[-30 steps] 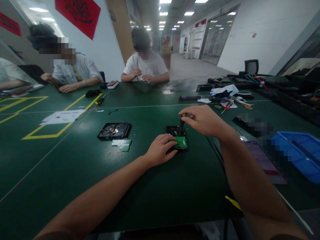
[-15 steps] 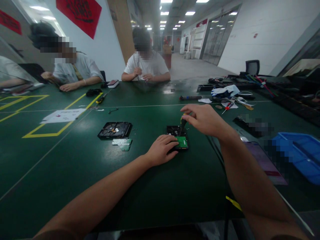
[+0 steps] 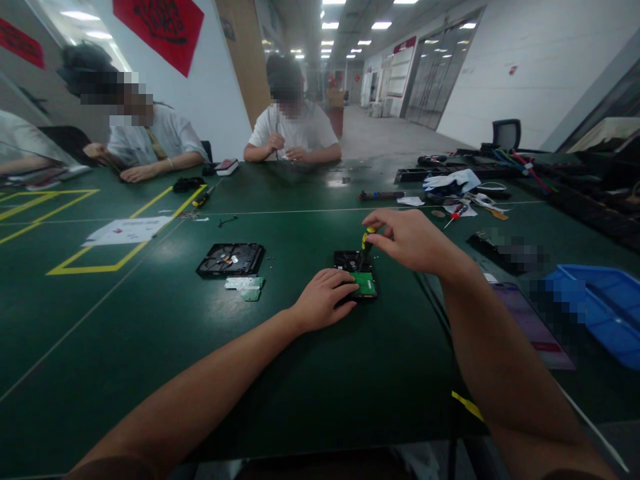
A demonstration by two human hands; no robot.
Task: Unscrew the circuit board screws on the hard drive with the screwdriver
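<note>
A small black hard drive [image 3: 345, 259] lies on the green table, a green circuit board [image 3: 365, 285] covering its near part. My left hand [image 3: 325, 299] holds the drive at its left side, fingers over the board's edge and thumb at the near side. Above it, my right hand [image 3: 397, 235] is closed around the yellow and black handle of a screwdriver [image 3: 367, 244]. The screwdriver stands nearly upright with its tip down at the board's far edge; the exact contact point is too small to make out.
To the left are a larger hard drive [image 3: 231, 259], a loose circuit board [image 3: 246, 287] and tiny screws. A blue tray [image 3: 600, 310] stands at right, near a red screwdriver [image 3: 455, 213] and a glove [image 3: 453, 181]. Two people sit across, a third at far left.
The right fingers have shifted slightly on the screwdriver, and more of its yellow handle shows. My left hand and the hard drive stay in place.
</note>
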